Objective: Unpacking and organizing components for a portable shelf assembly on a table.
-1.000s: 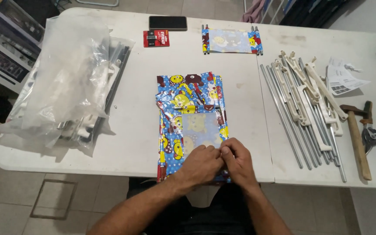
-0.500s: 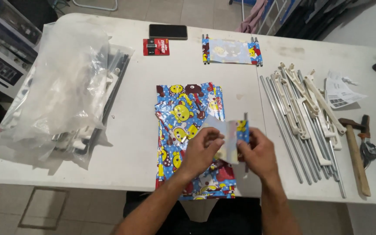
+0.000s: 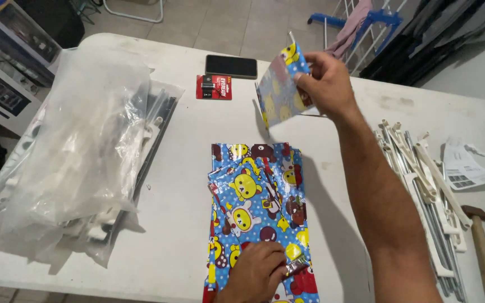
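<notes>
Beyond the far end of the printed sheet stack (image 3: 262,207), the right hand (image 3: 324,84) holds a single printed piece (image 3: 280,84) up off the white worktop (image 3: 186,146), thumb and fingers clamped on its right edge. That piece hangs tilted, its long axis running roughly up and down, and it sits between the stack and the black phone (image 3: 231,66), close to the red battery pack (image 3: 214,87). The left hand (image 3: 256,275) rests on the near end of the stack, fingers curled together and pressing down on the glossy film; whether it pinches a corner I cannot tell.

Relative to the stack, the lifted piece lies straight ahead and slightly right, so the right hand is the one near it, while the left hand is well apart from it. The stack's long axis runs away from the person.

Both the stack and the lifted piece show shiny blue plastic covered with yellow, white and brown cartoon figures. Left of the stack lies a clear plastic bag (image 3: 79,146) of white parts; right of it lie metal rods (image 3: 422,185) and a hammer (image 3: 481,241).
</notes>
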